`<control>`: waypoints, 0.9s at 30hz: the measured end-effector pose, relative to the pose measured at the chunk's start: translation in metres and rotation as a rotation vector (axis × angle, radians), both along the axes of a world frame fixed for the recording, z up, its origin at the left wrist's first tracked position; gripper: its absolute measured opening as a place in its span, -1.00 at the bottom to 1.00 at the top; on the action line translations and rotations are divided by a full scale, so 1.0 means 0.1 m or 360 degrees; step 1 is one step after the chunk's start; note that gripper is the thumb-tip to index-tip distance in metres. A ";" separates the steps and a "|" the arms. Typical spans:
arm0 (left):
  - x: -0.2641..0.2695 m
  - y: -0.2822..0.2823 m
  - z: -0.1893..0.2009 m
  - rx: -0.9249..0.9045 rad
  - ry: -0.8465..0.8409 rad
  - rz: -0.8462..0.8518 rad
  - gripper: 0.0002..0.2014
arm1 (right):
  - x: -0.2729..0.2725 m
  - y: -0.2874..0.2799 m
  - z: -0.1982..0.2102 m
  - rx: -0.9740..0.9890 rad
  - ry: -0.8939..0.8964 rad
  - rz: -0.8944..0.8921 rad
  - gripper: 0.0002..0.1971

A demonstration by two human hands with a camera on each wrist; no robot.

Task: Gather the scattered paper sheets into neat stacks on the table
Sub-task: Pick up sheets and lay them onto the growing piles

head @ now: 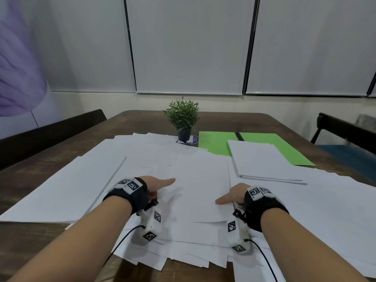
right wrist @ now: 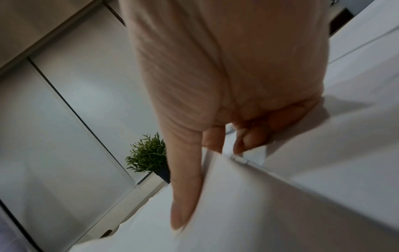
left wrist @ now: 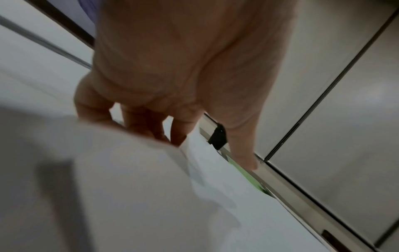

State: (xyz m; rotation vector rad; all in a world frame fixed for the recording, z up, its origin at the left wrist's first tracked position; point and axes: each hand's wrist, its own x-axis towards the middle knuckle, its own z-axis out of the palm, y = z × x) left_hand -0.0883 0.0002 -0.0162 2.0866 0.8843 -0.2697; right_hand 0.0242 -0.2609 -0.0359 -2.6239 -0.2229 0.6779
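Pale roller blinds point(head: 189, 45) close off the far wall, and below them a dark wooden surface point(head: 32, 176) is nearly covered in white paper sheets point(head: 142, 159), overlapping at odd angles from the near edge to the middle. At far right one tidy stack point(head: 262, 159) already lies on a green folder point(head: 217, 142), with a small potted plant point(head: 183, 117) just left of it.

The left hand point(head: 156, 185) and right hand point(head: 233, 195) grip the left and right edges of the middle sheet point(head: 200, 190). Each thumb lies flat on top, pointing inward. In the wrist views the fingers of the left point(left wrist: 138, 119) and of the right point(right wrist: 250, 136) curl down under the paper's edge.

To do this step well, I would lift both sides evenly so the sheet does not buckle, check that only the wanted sheets come up, then square the corners against the stack before letting go. Thin paper slips and drags its neighbours, so a slow, level lift seems wise.

How many sheets each hand holds cannot be told. The fingertips are hidden beneath the paper, both wrist views are blurred, and the near sheets run out of the head view.
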 end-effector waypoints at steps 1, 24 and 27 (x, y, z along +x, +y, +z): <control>0.03 -0.11 0.01 0.0060 0.0020 -0.0050 -0.40 | -0.01 -0.04 0.00 -0.0029 -0.0011 0.0000 -0.27; -0.32 -0.07 0.38 -0.0250 -0.1352 -0.0156 -0.52 | -0.16 0.36 0.46 0.1053 -0.0323 -0.0116 -0.26; -0.36 -0.07 0.64 -0.0349 -0.1714 -0.0107 -0.49 | -0.34 0.48 0.89 0.1498 -0.0468 -0.0038 -0.33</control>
